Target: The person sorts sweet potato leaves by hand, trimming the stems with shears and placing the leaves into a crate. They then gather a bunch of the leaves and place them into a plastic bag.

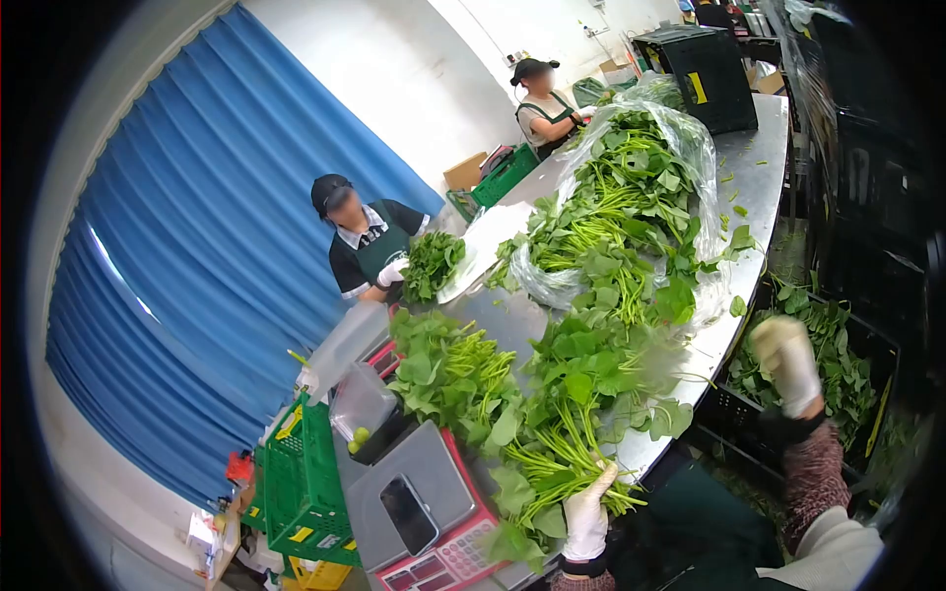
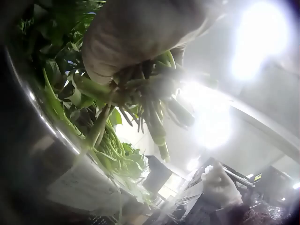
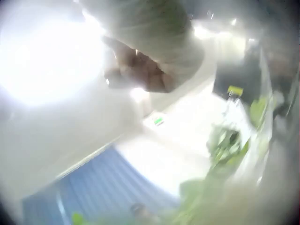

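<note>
My gloved left hand (image 1: 588,517) grips a bunch of leafy green stems (image 1: 562,463) near their cut ends, at the table's near edge. In the left wrist view, cut stem ends (image 2: 157,133) stick out below the gloved fingers (image 2: 136,42). My gloved right hand (image 1: 788,360) is raised over a black crate (image 1: 724,394) of loose leaves, blurred in the head view. The right wrist view shows that glove (image 3: 154,37) with shaded, bent fingers, and no greens stand out in it. Beside the left hand lie more greens (image 1: 434,364).
A large heap of greens (image 1: 631,187) in clear plastic covers the metal table (image 1: 744,163). Left of my hand sits a red-edged scale (image 1: 458,542) with a phone (image 1: 409,514) on it. Green crates (image 1: 310,483) stand beyond. Two people work across the table, one holding greens (image 1: 432,266).
</note>
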Demonstrator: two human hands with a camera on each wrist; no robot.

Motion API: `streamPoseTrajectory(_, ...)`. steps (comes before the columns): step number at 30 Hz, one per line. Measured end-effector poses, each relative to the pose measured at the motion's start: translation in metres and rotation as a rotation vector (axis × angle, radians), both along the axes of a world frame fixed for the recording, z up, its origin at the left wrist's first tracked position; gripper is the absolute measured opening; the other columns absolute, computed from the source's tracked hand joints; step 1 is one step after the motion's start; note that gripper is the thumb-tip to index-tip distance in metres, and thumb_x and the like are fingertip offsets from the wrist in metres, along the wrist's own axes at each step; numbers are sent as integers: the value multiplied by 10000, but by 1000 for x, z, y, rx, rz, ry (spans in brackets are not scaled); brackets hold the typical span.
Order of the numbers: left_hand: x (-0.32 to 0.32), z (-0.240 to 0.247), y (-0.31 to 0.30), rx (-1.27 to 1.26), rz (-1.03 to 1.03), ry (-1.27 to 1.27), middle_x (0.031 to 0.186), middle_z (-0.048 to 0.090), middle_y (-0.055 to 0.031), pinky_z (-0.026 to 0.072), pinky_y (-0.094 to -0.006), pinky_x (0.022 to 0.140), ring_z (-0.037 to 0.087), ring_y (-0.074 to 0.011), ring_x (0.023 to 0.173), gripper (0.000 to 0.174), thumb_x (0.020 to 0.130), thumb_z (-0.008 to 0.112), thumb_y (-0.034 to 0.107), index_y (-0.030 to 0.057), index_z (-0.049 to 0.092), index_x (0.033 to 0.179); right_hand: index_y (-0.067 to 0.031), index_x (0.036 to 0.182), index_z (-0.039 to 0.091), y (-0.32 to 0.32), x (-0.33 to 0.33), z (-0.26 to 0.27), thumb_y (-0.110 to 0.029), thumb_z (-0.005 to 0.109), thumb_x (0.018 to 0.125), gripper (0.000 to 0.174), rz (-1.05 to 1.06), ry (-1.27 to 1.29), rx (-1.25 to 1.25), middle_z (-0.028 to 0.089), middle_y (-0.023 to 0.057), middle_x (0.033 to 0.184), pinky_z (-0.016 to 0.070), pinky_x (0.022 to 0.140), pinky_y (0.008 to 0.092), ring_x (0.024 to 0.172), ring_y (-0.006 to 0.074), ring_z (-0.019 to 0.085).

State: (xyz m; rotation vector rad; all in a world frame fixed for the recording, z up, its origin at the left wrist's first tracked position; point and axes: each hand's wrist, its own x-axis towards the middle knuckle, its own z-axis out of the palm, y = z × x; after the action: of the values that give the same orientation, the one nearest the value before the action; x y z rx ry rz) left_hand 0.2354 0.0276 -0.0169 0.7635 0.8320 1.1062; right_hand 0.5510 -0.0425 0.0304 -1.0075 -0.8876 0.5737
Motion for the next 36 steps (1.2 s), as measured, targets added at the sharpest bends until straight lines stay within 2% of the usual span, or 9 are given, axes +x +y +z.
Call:
streamPoseTrajectory(3, 2, 0, 2, -20, -11, 0, 925, 597, -26, 483, -235, 699, 584, -109, 794, 314, 773, 702, -33, 27, 582, 1057, -21, 1100, 616, -26, 62, -27, -266, 679, 809, 386, -500, -86, -215, 608, 9, 750, 440, 617, 233, 624, 89, 524)
streamPoseTrajectory(5, 6, -3, 4, -32, -18, -25, 944, 596, -33, 485, -230, 714, 581, -111, 816, 325, 770, 705, -32, 17, 579, 1066, -9, 1113, 603, -39, 59, -44, -288, 743, 713, 507, -1242, -1592, -696, 629, 63, 785, 469, 719, 332, 705, 192, 593)
streamPoseTrajectory(7, 9, -11, 7, -14, -8, 2, 957, 597, -37, 488, -232, 736, 579, -113, 834, 338, 765, 707, -34, 10, 576, 1073, -23, 985, 662, -44, 33, -36, -261, 766, 645, 428, -719, -1496, -1053, 657, 91, 825, 458, 801, 402, 782, 267, 622)
streamPoseTrajectory(9, 10, -13, 7, -34, -4, 21, 963, 599, -40, 489, -246, 760, 577, -121, 843, 347, 761, 702, -43, 5, 576, 1082, -95, 743, 708, -35, -5, -27, -179, 715, 690, 100, -406, -980, -530, 669, 75, 822, 489, 720, 355, 774, 237, 624)
streamPoseTrajectory(15, 15, 5, 4, 52, -114, 24, 1005, 610, -61, 483, -272, 821, 591, -148, 910, 339, 755, 697, -40, -4, 576, 1070, -162, 892, 691, 20, -128, 17, -232, 734, 691, 217, 32, -1002, 18, 546, 16, 703, 464, 593, 323, 666, 212, 568)
streamPoseTrajectory(21, 9, -18, 1, 157, 9, -6, 1156, 571, -98, 467, -295, 886, 577, -182, 1002, 391, 780, 655, -42, -20, 537, 1152, -120, 861, 658, 57, -170, -1, -240, 716, 735, 184, 252, -1099, 0, 556, 44, 775, 469, 608, 335, 722, 232, 600)
streamPoseTrajectory(28, 17, -5, 2, 23, -77, -111, 1058, 606, -72, 495, -275, 829, 599, -148, 904, 355, 789, 659, -62, -10, 553, 1124, -3, 875, 606, 59, -155, -20, -198, 712, 785, 240, 203, -421, -215, 533, 51, 730, 460, 598, 300, 705, 141, 579)
streamPoseTrajectory(30, 21, -8, 3, 16, -68, -115, 1052, 605, -69, 493, -269, 811, 599, -145, 887, 342, 801, 655, -47, -9, 553, 1126, -5, 884, 625, 54, -157, -12, -116, 708, 774, 177, 415, 201, -424, 543, 51, 751, 457, 545, 268, 633, 110, 574)
streamPoseTrajectory(36, 26, 3, 4, -48, 71, -97, 987, 617, -61, 495, -265, 716, 605, -141, 796, 296, 826, 654, 2, -8, 566, 1108, 9, 918, 615, 52, -161, -28, -84, 689, 770, 190, 164, -280, -203, 597, 68, 856, 465, 581, 258, 663, 129, 585)
